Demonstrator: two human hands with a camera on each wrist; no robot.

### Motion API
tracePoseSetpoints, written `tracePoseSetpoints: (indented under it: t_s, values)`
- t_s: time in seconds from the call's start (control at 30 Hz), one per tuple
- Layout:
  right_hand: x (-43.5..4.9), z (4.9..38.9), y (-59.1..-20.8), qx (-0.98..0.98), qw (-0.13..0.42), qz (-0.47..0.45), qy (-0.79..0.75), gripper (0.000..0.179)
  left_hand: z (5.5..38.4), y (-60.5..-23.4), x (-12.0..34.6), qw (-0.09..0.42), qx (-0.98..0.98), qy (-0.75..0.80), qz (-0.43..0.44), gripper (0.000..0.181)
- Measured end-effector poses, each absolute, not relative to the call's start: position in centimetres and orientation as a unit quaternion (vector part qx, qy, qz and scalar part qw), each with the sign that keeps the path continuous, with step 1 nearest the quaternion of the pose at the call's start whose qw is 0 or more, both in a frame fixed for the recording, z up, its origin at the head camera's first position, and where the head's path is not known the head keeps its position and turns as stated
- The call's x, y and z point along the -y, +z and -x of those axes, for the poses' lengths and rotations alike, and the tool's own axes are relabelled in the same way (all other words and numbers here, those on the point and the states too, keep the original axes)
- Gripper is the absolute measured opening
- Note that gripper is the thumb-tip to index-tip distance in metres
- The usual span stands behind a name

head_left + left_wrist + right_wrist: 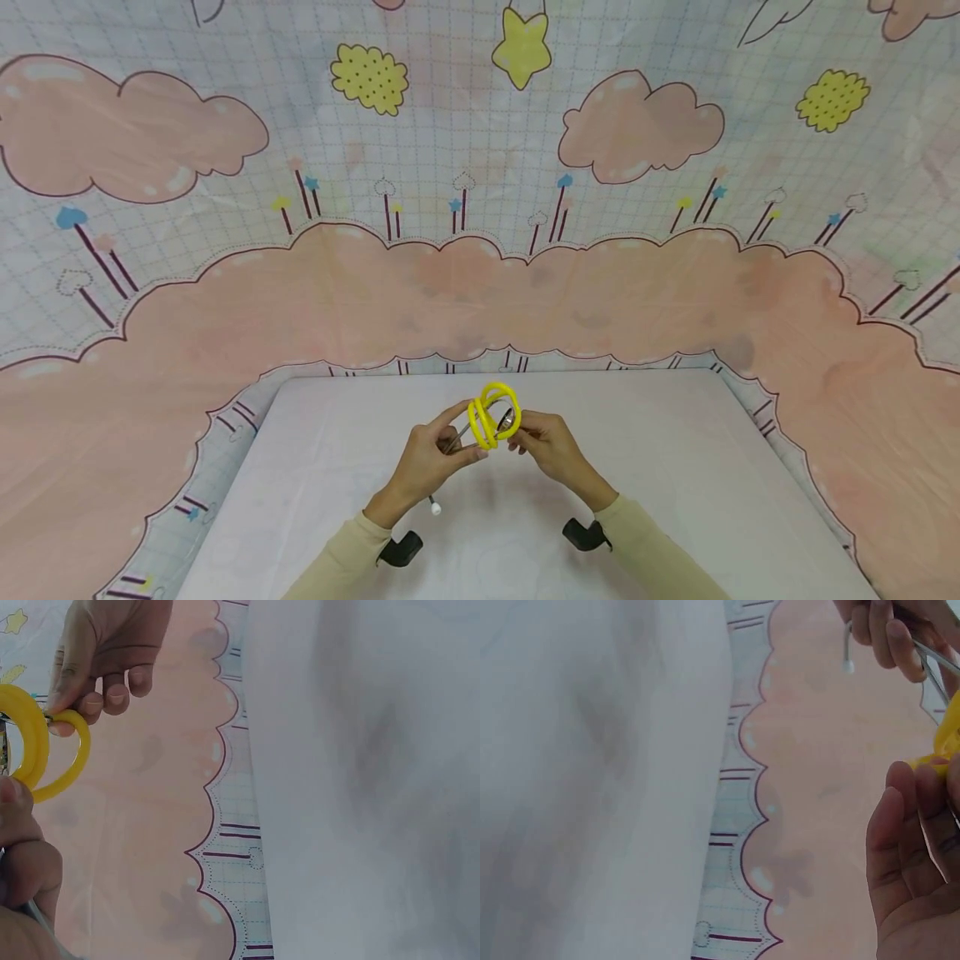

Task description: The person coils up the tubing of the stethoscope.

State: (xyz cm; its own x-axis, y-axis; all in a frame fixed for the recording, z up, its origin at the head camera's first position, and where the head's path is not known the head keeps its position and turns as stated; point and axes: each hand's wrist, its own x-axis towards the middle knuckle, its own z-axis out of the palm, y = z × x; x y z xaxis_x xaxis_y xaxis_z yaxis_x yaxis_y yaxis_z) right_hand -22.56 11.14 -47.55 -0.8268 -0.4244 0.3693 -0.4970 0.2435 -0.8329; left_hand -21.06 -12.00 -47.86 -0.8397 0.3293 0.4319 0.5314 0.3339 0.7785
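A stethoscope with yellow tubing (486,429) wound into loops is held up above the white table between both hands. My left hand (423,462) grips its metal ear tubes just below the coil, fingers and thumb curled round them. One white ear tip (436,507) hangs beneath that hand. On the other side, my right hand (553,448) pinches the coil's right edge, beside the shiny round chest piece (506,419). The left wrist view has the yellow loops (36,742) cut off at its left edge, with the right hand's fingertips on one loop.
The white tabletop (675,500) lies below both hands. Behind and around it hangs a patterned cloth (525,300) with pink clouds and stars. A black mount sits at the left wrist (401,549) and another at the right wrist (585,535).
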Motion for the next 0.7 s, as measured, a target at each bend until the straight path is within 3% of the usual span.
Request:
tracePoseSetpoints:
  t_s: [0.33, 0.7]
  values:
    - [-11.32, 22.71, -48.14, 0.789, -0.012, -0.272, 0.550, 0.024, 21.04, -48.16, 11.98, 0.116, 0.835, -0.472, 0.260, 0.074]
    - [-11.78, 22.15, -48.08, 0.775, -0.017, -0.290, 0.561, 0.021, 20.66, -48.45, 11.96, 0.119, 0.847, -0.447, 0.261, 0.076]
